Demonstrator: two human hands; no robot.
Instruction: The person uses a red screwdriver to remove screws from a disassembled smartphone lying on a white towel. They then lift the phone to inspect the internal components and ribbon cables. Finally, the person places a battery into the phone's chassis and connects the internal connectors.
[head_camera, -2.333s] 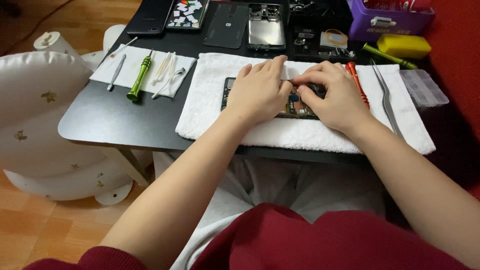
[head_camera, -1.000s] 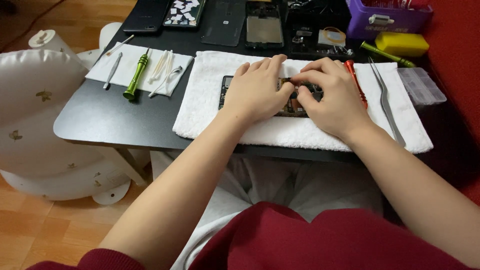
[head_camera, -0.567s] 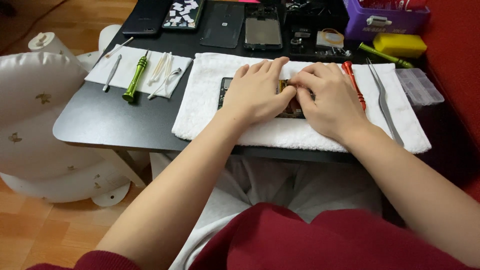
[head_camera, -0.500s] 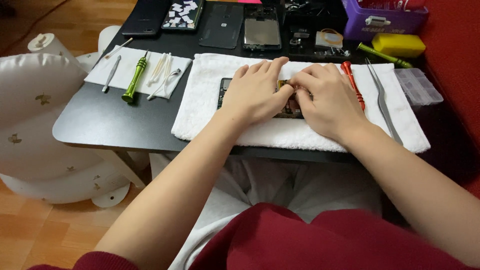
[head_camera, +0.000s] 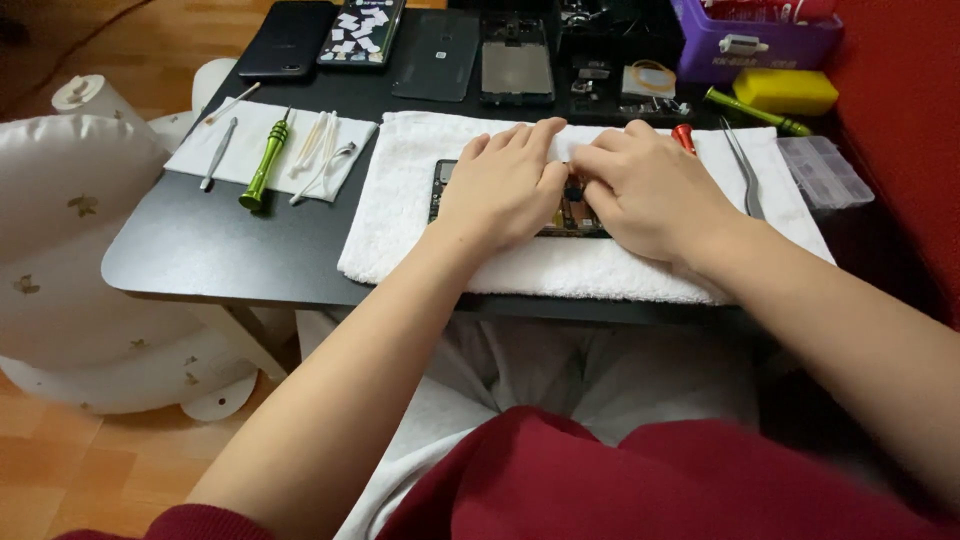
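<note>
Two bare hands press down together on an opened phone (head_camera: 447, 190) lying on a white towel (head_camera: 410, 235) spread over a black table (head_camera: 210, 250). The left hand (head_camera: 503, 185) lies palm down with fingers stretched flat across the phone's middle; it covers the device rather than gripping it. The right hand (head_camera: 650, 190) is curled, its fingertips pinched close against the left thumb over the phone's exposed insides; whether it holds a small tool or part there cannot be told, as the fingers hide the spot. Only the phone's left end and a strip of its lower edge show between and beside the hands.

Just beyond the right hand, a red-handled tool (head_camera: 683, 137) pokes out, and metal tweezers (head_camera: 742, 172) lie on the towel's right part. A clear plastic box (head_camera: 824, 172) sits at the towel's right edge. To the left, a white cloth (head_camera: 195, 160) carries a green screwdriver (head_camera: 263, 165), a grey probe (head_camera: 217, 155) and several white sticks (head_camera: 322, 150). At the table's far side lie a dark phone (head_camera: 290, 40), a back cover (head_camera: 437, 68), a screen panel (head_camera: 517, 72), a purple bin (head_camera: 755, 45) and a yellow sponge (head_camera: 795, 92). A white cushion (head_camera: 60, 250) rests at the left of the table.
</note>
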